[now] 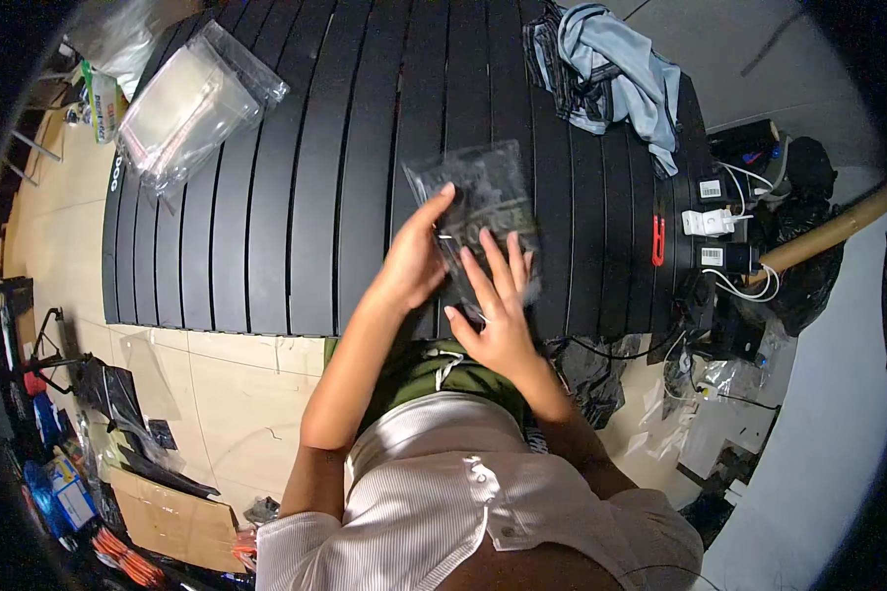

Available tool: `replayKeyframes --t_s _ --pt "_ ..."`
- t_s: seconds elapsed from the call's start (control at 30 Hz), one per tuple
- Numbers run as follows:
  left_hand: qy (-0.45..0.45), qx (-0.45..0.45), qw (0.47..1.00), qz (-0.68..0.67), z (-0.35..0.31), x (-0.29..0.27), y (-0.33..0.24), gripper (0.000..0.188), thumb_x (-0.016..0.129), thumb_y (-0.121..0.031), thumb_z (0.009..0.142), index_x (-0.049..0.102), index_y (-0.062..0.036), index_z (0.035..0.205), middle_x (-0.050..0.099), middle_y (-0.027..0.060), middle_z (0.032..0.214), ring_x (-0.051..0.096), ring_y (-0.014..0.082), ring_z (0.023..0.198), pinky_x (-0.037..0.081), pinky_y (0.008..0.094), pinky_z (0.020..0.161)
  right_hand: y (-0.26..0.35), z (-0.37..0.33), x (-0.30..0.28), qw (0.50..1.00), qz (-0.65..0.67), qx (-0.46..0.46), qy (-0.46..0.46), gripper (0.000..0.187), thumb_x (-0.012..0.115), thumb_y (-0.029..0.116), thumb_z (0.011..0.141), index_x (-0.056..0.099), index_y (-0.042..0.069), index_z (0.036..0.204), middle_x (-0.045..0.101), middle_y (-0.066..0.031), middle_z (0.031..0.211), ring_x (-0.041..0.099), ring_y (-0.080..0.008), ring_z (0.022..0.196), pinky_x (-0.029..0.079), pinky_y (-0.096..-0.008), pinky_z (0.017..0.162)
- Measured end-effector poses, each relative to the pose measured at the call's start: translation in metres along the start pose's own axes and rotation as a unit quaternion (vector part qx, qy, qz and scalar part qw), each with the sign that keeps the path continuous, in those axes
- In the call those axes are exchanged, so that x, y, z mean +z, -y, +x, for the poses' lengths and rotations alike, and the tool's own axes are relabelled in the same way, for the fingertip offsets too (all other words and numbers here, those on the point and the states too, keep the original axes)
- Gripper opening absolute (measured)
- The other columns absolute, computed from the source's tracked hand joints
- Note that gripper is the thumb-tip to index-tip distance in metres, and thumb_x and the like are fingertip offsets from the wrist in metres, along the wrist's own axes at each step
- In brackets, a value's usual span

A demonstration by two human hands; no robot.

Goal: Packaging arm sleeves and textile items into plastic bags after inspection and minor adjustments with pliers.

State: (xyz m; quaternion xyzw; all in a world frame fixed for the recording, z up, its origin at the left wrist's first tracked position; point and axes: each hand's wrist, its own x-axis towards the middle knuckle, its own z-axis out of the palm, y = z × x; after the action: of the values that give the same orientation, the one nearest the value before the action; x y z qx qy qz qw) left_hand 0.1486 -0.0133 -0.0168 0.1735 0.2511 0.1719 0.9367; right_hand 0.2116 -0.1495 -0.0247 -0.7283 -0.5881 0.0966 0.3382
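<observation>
A clear plastic bag (485,182) with something dark and flat inside lies before me on the black slatted table (315,197). My left hand (419,258) grips its left edge, thumb on top and the other fingers underneath or out of sight. Across the lower part of the bag rests my right hand (498,317), fingers spread and pressing lightly on the plastic. What the dark contents are, I cannot make out.
A stack of clear plastic bags (192,108) sits at the far left. Crumpled blue-grey cloth (621,74) lies far right. A red cutter (658,239) and a white charger (710,223) are near the right edge. Cardboard (172,517) is on the floor.
</observation>
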Motion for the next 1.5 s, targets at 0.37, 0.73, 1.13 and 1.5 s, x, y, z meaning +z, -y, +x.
replayKeyframes --t_s 0.37,0.73,1.13,1.5 --pt "-0.106 0.392 0.616 0.675 -0.060 -0.062 -0.053 0.058 0.060 -0.017 0.075 0.040 -0.0055 0.129 0.035 0.0156 0.135 0.030 0.0337 0.126 0.023 0.0406 0.104 -0.035 -0.006 -0.033 0.995 -0.069 -0.013 -0.066 0.050 0.067 0.008 0.067 0.051 0.005 0.114 0.044 -0.0140 0.122 0.040 -0.0332 0.111 0.034 -0.0413 0.092" --pt "-0.158 0.432 0.411 0.787 -0.065 -0.049 -0.033 0.037 0.059 -0.008 0.073 0.058 -0.0101 0.110 0.052 0.0078 0.120 0.046 0.0274 0.114 0.036 0.0417 0.096 -0.039 0.067 -0.020 0.965 -0.149 -0.208 -0.059 0.035 0.067 0.006 0.068 0.064 0.009 0.102 0.054 -0.0083 0.117 0.046 -0.0281 0.112 0.037 -0.0414 0.092" --pt "-0.020 0.117 0.786 0.607 -0.067 0.010 -0.106 0.022 0.061 -0.018 0.082 0.063 0.0008 0.095 0.064 0.0085 0.083 0.058 0.0126 0.074 0.045 0.0255 0.065 -0.021 0.101 -0.127 0.875 0.371 0.178 0.256 0.023 0.054 0.005 0.084 0.056 -0.006 0.103 0.062 -0.0065 0.081 0.058 -0.0094 0.074 0.046 -0.0212 0.069" --pt "0.045 0.260 0.601 0.754 -0.036 -0.029 -0.066 0.024 0.065 -0.021 0.076 0.064 -0.0045 0.093 0.063 0.0101 0.091 0.053 0.0265 0.084 0.043 0.0336 0.078 -0.050 0.067 -0.051 0.984 0.120 -0.020 0.128 0.024 0.065 0.014 0.076 0.062 0.005 0.099 0.061 -0.0067 0.097 0.053 -0.0205 0.096 0.040 -0.0310 0.085"
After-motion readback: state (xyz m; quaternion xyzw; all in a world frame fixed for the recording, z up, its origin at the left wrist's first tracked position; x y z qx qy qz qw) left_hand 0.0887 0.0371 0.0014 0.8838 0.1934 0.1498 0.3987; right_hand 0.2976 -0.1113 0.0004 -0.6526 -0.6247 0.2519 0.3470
